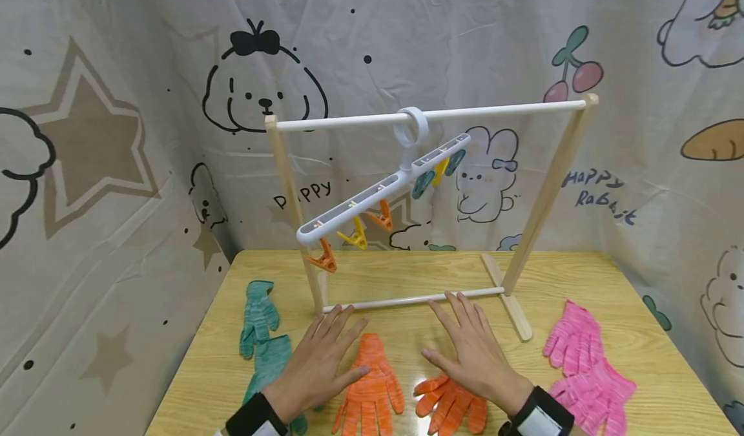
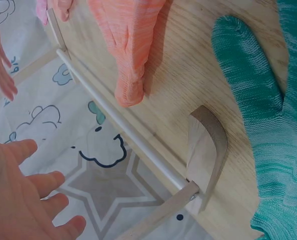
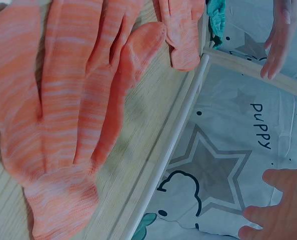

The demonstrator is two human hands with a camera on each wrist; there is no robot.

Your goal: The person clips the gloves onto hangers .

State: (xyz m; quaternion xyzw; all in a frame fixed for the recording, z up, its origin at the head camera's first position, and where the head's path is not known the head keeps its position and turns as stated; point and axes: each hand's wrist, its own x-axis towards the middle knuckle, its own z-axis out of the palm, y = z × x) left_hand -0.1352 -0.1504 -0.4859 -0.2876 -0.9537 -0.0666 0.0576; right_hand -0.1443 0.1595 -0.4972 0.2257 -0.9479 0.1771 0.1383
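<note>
My left hand (image 1: 318,368) is held with fingers spread, above the table between a green glove (image 1: 273,357) and an orange glove (image 1: 370,384). Likewise spread and holding nothing, my right hand (image 1: 476,352) hovers over a second orange glove (image 1: 446,405), hiding its cuff in the head view. The right wrist view shows this orange glove (image 3: 63,100) up close, cuff toward the rack. Another green glove (image 1: 257,313) lies farther back at the left. Two pink gloves (image 1: 574,336) overlap at the right.
Behind the hands stands a wooden rack (image 1: 537,210) with a white top bar (image 1: 349,121) and a lower bar (image 1: 401,301). A white hanger (image 1: 380,190) hangs tilted from the top bar, carrying several orange, yellow and green clips (image 1: 356,234). A printed curtain (image 1: 372,35) backs the table.
</note>
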